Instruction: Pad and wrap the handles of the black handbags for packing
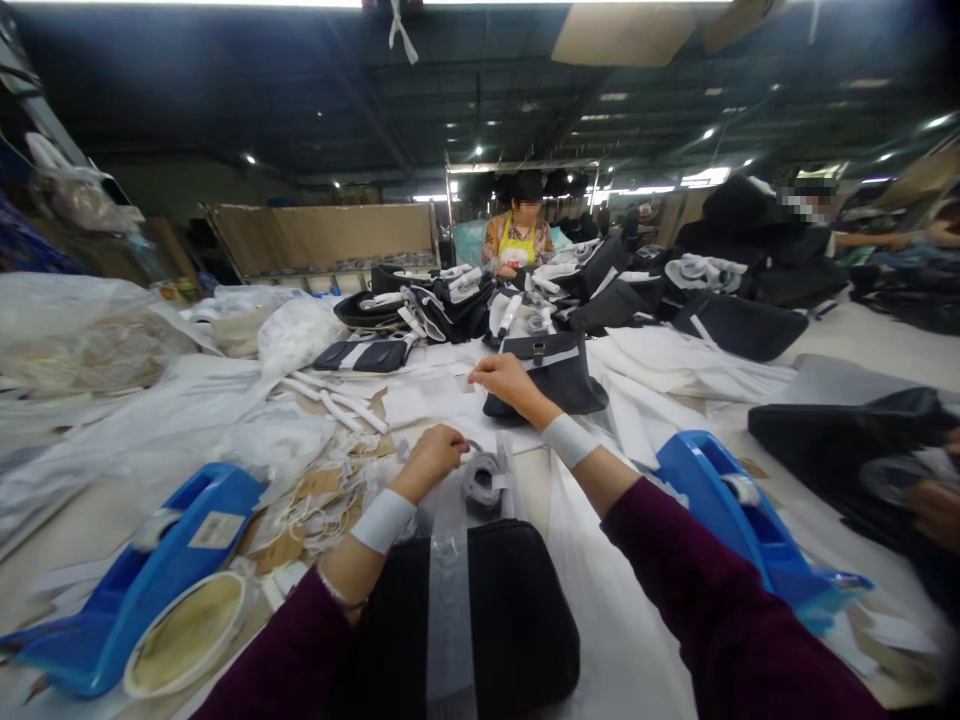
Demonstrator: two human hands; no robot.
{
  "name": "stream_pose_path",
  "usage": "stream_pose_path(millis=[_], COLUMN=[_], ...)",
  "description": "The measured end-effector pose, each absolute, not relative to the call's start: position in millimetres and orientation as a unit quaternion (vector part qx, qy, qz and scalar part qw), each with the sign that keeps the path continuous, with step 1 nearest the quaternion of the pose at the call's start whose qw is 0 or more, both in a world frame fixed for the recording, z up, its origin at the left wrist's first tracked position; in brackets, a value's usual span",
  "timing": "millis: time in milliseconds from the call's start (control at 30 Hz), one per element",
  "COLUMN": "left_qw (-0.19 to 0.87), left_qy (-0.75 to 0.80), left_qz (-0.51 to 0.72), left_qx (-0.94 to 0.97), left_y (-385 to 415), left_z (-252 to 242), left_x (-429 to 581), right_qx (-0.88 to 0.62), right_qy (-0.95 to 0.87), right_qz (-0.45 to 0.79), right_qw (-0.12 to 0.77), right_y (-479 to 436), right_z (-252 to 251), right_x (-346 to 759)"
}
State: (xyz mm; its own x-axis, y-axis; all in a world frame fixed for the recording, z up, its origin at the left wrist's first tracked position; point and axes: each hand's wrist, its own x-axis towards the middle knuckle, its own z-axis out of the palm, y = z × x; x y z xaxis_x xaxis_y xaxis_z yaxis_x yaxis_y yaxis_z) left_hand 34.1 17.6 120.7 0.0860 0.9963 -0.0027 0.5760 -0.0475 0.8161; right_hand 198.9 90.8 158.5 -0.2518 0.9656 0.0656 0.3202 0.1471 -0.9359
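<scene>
A black bag (517, 610) lies flat in front of me, a translucent band (450, 620) running lengthwise over it. Just past its far edge sits a coiled grey roll (481, 480), seemingly wrapped in plastic. My left hand (433, 462) is closed in a pinch beside the coil; a thin dark end shows at its fingertips, but I cannot make out what it is. Farther forward, my right hand (510, 385) is raised with fingertips pinched together, in front of another black bag (562, 375) with a metal clasp. Anything between those fingertips is too small to name.
Blue tape dispensers stand at left (217, 520) and right (712, 490). Near the left one are a round tub (187, 635) and tangled tags with strings (322, 510). Black bags with white wrapping (450, 300) are heaped ahead; a co-worker in a yellow apron (517, 243) is behind them.
</scene>
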Motion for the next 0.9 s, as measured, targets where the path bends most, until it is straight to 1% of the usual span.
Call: stream_pose_path(millis=[67,167,233,300,400,533,767,900], left_qw=[0.277,0.198,0.167,0.149,0.141,0.140,0.135,0.153], left_qy=[0.636,0.665,0.674,0.681,0.689,0.698,0.695,0.684], left_qz=[0.237,0.164,0.130,0.107,0.091,0.099,0.142,0.160], left_qx=[0.681,0.701,0.707,0.709,0.705,0.695,0.692,0.695], left_y=[16.4,14.5,13.7,13.3,13.6,13.5,9.2,11.6], left_z=[107.7,97.1,95.0,95.1,97.0,98.1,94.7,92.7], left_x=[41.9,47.9,48.1,47.2,47.2,50.7,51.4,50.1], right_qx=[-0.518,-0.525,-0.498,-0.459,-0.409,-0.376,-0.348,-0.341], right_qy=[-0.682,-0.695,-0.694,-0.688,-0.670,-0.646,-0.627,-0.627], right_qz=[0.437,0.474,0.516,0.562,0.620,0.665,0.696,0.700], right_qw=[0.274,0.127,0.058,0.019,-0.001,-0.005,-0.035,-0.025], right_y=[104.0,113.6,114.8,115.0,117.5,125.5,133.4,134.8], right_z=[143.8,120.1,107.6,98.6,88.5,77.3,69.0,68.1], right_x=[193.7,185.5,184.3,187.2,195.4,202.4,198.4,199.1])
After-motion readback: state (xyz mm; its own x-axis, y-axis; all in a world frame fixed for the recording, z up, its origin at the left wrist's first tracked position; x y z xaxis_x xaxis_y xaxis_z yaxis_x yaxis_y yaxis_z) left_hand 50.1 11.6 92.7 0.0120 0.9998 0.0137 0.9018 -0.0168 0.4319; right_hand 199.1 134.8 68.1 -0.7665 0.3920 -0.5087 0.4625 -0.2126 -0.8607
